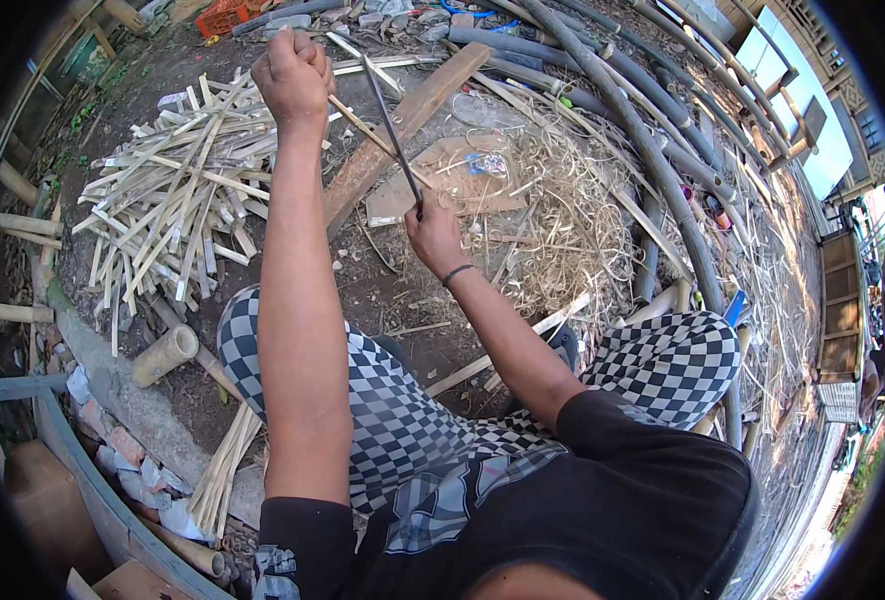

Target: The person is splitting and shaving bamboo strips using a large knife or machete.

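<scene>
High in front of me, my left hand (294, 75) is closed in a fist around one end of a thin bamboo strip (367, 130). The strip slants down toward my right hand (435, 237), which grips the handle of a long, narrow dark knife (384, 112). Its blade points up and away and crosses the strip a little above my right fingers. Whether blade and strip touch, I cannot tell. Below them lies a wooden plank (392, 125), with a flat piece of brown cardboard (442, 185) beside it.
A heap of split bamboo strips (177, 185) lies at left. Curly bamboo shavings (572, 220) cover the ground at right, before long dark poles (642, 140). A cut bamboo piece (165, 357) sits near my left knee. An orange crate (224, 18) stands at the back.
</scene>
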The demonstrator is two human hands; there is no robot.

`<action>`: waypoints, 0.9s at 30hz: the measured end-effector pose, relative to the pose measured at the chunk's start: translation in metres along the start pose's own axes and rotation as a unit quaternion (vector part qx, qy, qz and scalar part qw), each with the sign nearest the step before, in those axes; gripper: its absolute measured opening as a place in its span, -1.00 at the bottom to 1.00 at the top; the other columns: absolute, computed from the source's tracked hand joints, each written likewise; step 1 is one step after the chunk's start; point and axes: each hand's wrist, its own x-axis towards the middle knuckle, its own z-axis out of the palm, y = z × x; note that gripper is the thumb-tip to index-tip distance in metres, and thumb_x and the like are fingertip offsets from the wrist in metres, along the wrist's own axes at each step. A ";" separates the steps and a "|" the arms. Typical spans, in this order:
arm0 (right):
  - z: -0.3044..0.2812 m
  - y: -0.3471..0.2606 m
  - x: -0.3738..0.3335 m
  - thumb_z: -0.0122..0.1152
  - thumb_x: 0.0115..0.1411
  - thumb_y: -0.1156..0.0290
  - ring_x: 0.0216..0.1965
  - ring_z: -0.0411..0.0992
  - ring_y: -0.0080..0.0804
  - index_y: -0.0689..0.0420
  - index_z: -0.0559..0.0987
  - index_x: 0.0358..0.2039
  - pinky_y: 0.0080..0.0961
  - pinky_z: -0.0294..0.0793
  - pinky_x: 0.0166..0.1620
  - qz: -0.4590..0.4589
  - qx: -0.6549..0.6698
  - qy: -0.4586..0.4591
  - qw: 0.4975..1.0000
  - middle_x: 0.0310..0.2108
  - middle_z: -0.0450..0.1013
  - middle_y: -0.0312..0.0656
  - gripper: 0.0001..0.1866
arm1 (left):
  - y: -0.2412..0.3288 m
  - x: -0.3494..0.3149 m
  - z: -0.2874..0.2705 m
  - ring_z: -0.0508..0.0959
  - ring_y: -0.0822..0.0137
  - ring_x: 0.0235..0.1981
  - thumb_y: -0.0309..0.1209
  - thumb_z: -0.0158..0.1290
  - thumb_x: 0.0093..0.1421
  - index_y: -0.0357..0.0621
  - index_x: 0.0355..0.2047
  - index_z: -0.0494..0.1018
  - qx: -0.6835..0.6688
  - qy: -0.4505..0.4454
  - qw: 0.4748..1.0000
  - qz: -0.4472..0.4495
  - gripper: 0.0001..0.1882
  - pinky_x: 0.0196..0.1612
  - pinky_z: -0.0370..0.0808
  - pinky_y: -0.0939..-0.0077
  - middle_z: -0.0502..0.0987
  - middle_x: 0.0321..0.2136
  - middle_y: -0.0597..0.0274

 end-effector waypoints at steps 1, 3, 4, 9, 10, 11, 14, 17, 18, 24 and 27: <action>0.009 0.032 0.004 0.05 0.16 0.31 -0.37 0.50 0.25 0.28 0.51 -0.23 0.07 0.47 -0.22 0.056 -0.024 0.019 0.998 -0.47 0.50 0.24 -0.71 | -0.005 0.000 0.007 -0.08 0.48 -0.80 -0.15 -0.23 0.30 0.03 -0.75 -0.01 -0.006 -0.004 1.000 -0.004 -0.51 -0.73 -0.13 0.49 0.00 -0.82 0.38; 0.015 0.074 0.012 0.05 0.16 0.32 -0.36 0.50 0.27 0.29 0.51 -0.24 0.08 0.47 -0.21 0.070 -0.023 0.043 0.996 -0.47 0.49 0.27 -0.71 | -0.015 0.004 0.013 -0.08 0.48 -0.80 -0.15 -0.23 0.30 0.03 -0.75 -0.01 -0.029 -0.021 0.999 -0.019 -0.52 -0.73 -0.13 0.49 -0.01 -0.82 0.39; 0.015 0.068 0.009 0.04 0.17 0.31 -0.32 0.50 0.28 0.28 0.50 -0.22 0.07 0.48 -0.17 0.078 -0.054 0.008 0.995 -0.43 0.50 0.29 -0.71 | -0.014 0.004 0.006 -0.08 0.48 -0.80 -0.15 -0.23 0.30 0.03 -0.75 -0.01 -0.026 -0.018 0.999 -0.017 -0.52 -0.73 -0.13 0.49 -0.01 -0.82 0.39; 0.002 0.010 0.011 0.06 0.18 0.31 -0.35 0.50 0.26 0.26 0.47 -0.24 0.05 0.49 -0.22 0.024 -0.068 -0.036 0.997 -0.45 0.50 0.25 -0.73 | -0.006 0.001 -0.011 -0.08 0.49 -0.80 -0.15 -0.24 0.30 0.04 -0.75 0.00 -0.003 -0.014 1.000 -0.007 -0.52 -0.72 -0.12 0.48 -0.01 -0.82 0.39; -0.002 -0.014 0.005 0.06 0.18 0.32 -0.38 0.49 0.25 0.25 0.46 -0.26 0.05 0.48 -0.25 -0.012 -0.015 -0.023 1.000 -0.48 0.49 0.23 -0.76 | -0.003 0.000 -0.015 -0.08 0.49 -0.80 -0.15 -0.24 0.30 0.04 -0.75 0.00 -0.001 -0.008 1.000 -0.008 -0.52 -0.72 -0.12 0.48 -0.01 -0.82 0.39; -0.007 -0.022 0.005 0.07 0.18 0.34 -0.41 0.49 0.24 0.23 0.44 -0.28 0.06 0.46 -0.29 -0.044 0.038 -0.001 0.998 -0.51 0.49 0.20 -0.78 | -0.004 0.001 -0.008 -0.08 0.49 -0.80 -0.16 -0.24 0.30 0.04 -0.75 0.00 -0.002 -0.011 1.000 -0.008 -0.52 -0.72 -0.13 0.48 -0.01 -0.82 0.39; 0.011 0.008 0.003 0.06 0.20 0.35 -0.45 0.47 0.24 0.20 0.41 -0.29 0.07 0.44 -0.33 -0.067 0.039 0.047 0.996 -0.56 0.47 0.19 -0.82 | -0.006 0.001 -0.003 -0.08 0.49 -0.80 -0.16 -0.24 0.30 0.04 -0.74 -0.01 -0.006 -0.017 1.000 0.000 -0.53 -0.71 -0.13 0.48 -0.02 -0.82 0.39; 0.023 0.066 -0.003 0.05 0.21 0.32 -0.40 0.49 0.26 0.21 0.42 -0.25 0.07 0.47 -0.27 0.036 -0.006 0.010 0.999 -0.51 0.49 0.21 -0.79 | -0.010 0.001 -0.006 -0.09 0.49 -0.80 -0.17 -0.25 0.30 0.04 -0.74 -0.02 -0.021 -0.035 0.999 -0.005 -0.53 -0.71 -0.14 0.48 -0.03 -0.82 0.40; 0.024 0.075 -0.007 0.08 0.19 0.32 -0.38 0.50 0.26 0.24 0.45 -0.23 0.06 0.48 -0.27 0.061 -0.042 -0.001 0.997 -0.48 0.50 0.22 -0.75 | -0.010 0.002 -0.011 -0.09 0.49 -0.79 -0.17 -0.25 0.31 0.04 -0.74 -0.02 -0.028 -0.045 0.999 -0.014 -0.53 -0.71 -0.14 0.48 -0.03 -0.82 0.40; 0.017 0.016 -0.003 0.16 0.14 0.32 -0.38 0.51 0.25 0.30 0.44 -0.25 -0.04 0.51 -0.27 0.038 -0.036 -0.009 0.999 -0.48 0.50 0.22 -0.71 | -0.009 0.003 -0.024 -0.10 0.48 -0.79 -0.16 -0.25 0.30 0.04 -0.74 -0.02 -0.017 -0.014 0.999 -0.027 -0.53 -0.70 -0.13 0.48 -0.03 -0.81 0.40; 0.004 -0.030 -0.013 0.16 0.18 0.35 -0.44 0.49 0.22 0.26 0.39 -0.30 -0.04 0.45 -0.35 -0.049 0.031 -0.011 0.998 -0.54 0.47 0.19 -0.76 | -0.003 0.005 -0.026 -0.09 0.48 -0.79 -0.17 -0.25 0.30 0.04 -0.74 -0.02 -0.016 -0.002 0.999 -0.028 -0.53 -0.70 -0.12 0.47 -0.02 -0.82 0.39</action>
